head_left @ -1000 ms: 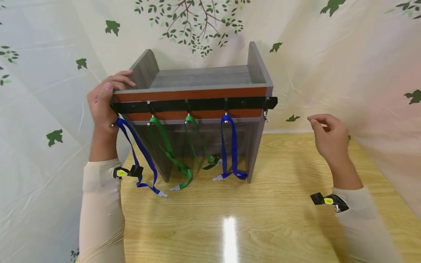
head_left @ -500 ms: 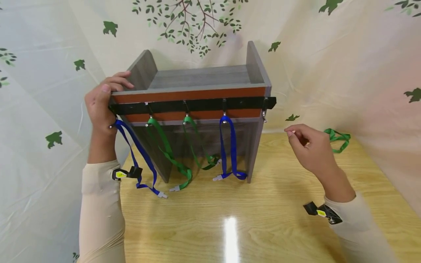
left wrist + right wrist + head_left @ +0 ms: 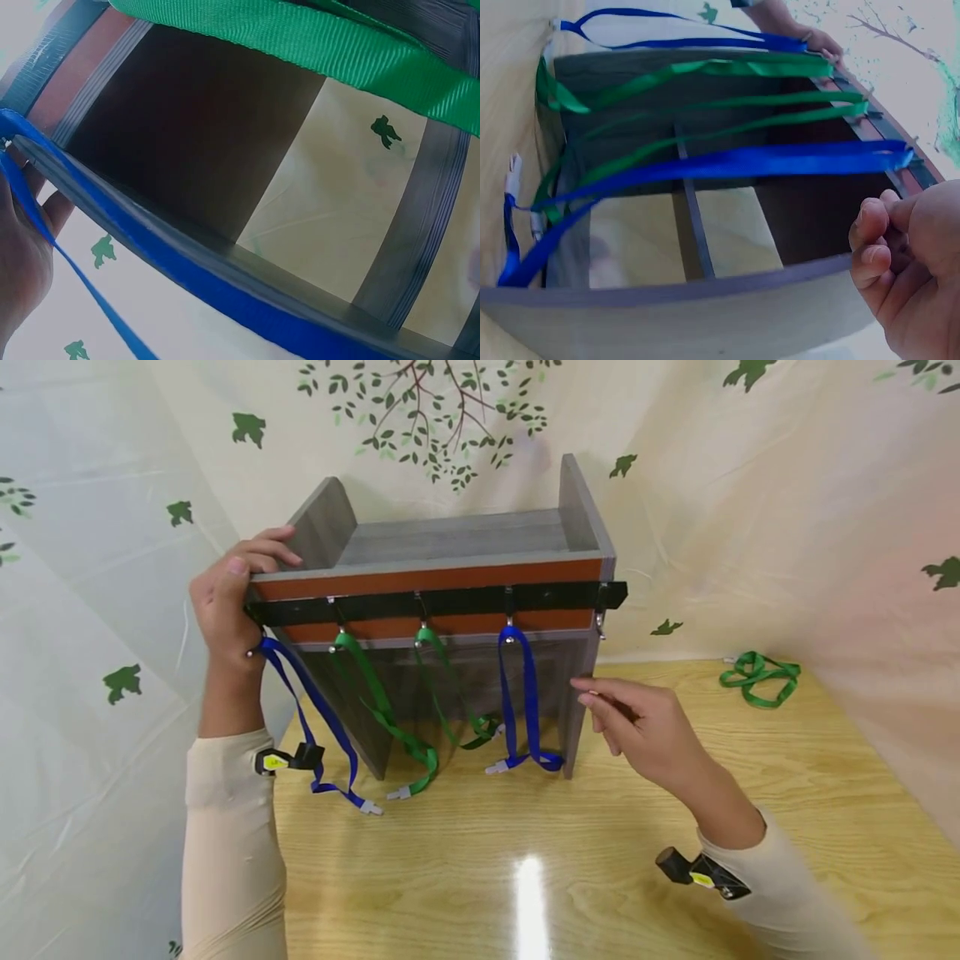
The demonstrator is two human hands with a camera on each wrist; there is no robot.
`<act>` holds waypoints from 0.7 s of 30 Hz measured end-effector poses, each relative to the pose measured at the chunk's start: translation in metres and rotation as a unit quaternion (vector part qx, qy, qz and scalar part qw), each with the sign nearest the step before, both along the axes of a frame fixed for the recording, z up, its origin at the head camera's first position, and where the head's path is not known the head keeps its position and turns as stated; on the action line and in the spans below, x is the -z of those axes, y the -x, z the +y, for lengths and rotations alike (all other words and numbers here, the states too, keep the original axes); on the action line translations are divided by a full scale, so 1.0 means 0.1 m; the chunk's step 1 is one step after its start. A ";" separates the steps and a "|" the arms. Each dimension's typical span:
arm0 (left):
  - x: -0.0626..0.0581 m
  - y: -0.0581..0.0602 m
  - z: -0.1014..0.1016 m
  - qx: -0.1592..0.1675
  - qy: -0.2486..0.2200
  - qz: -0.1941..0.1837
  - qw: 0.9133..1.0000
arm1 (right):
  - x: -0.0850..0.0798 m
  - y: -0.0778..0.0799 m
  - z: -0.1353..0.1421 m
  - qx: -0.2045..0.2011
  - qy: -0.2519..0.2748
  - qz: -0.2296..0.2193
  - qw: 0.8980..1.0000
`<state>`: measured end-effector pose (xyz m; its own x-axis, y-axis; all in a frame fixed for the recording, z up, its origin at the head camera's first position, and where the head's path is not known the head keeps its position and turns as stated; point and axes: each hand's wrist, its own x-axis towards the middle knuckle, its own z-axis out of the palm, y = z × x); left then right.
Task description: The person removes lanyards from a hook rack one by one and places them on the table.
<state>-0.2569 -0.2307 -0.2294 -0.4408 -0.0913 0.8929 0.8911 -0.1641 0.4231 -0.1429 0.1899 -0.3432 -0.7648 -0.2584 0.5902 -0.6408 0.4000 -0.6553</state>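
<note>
A grey wooden rack [image 3: 450,537] with an orange front band carries a black hook rail [image 3: 465,602]. My left hand [image 3: 228,602] grips its upper left corner, thumb at the front and fingers over the top. A blue lanyard [image 3: 307,710] hangs beside that wrist. Two green lanyards, the left [image 3: 378,693] and the middle [image 3: 450,689], and another blue lanyard [image 3: 531,693] hang from the following hooks. The rightmost hook [image 3: 601,627] bears no lanyard. My right hand [image 3: 648,727] hovers by the rack's right side panel, fingers loosely bent, nothing seen in them.
A loose green lanyard [image 3: 761,678] lies bunched at the back right of the wooden table [image 3: 450,868]. Behind stands a pale cloth backdrop [image 3: 690,485] printed with leaves. Lower ends of the hung lanyards reach the tabletop.
My right hand has moved left and down, from near the loose green lanyard to the rack's right side, uncovering that lanyard. My left hand stays on the rack's corner.
</note>
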 end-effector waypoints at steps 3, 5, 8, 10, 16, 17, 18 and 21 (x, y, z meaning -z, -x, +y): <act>0.01 -0.01 -0.01 -0.001 -0.001 -0.001 1.000 | 0.04 -0.01 -0.10 -0.010 0.008 -0.017 1.000; 0.01 -0.02 -0.02 -0.002 -0.003 -0.002 1.000 | 0.07 -0.02 -0.17 -0.014 0.007 -0.039 0.999; 0.01 -0.02 -0.02 -0.003 -0.002 -0.002 1.000 | 0.08 -0.02 -0.26 -0.019 0.002 -0.079 0.997; 0.00 -0.02 -0.01 -0.003 -0.001 -0.003 1.000 | 0.09 -0.02 -0.32 -0.019 -0.002 -0.109 0.994; -0.01 0.01 0.01 -0.005 -0.001 -0.005 1.000 | 0.09 0.03 -0.44 -0.024 0.022 -0.157 0.987; -0.01 0.01 0.01 -0.006 -0.003 -0.005 1.000 | 0.09 0.03 -0.46 -0.025 0.027 -0.159 0.987; -0.01 0.02 0.01 -0.006 -0.003 -0.005 1.000 | 0.10 0.04 -0.47 -0.027 0.033 -0.161 0.986; -0.01 0.04 0.02 -0.005 -0.005 -0.004 1.000 | 0.12 0.05 -0.50 -0.031 0.046 -0.164 0.985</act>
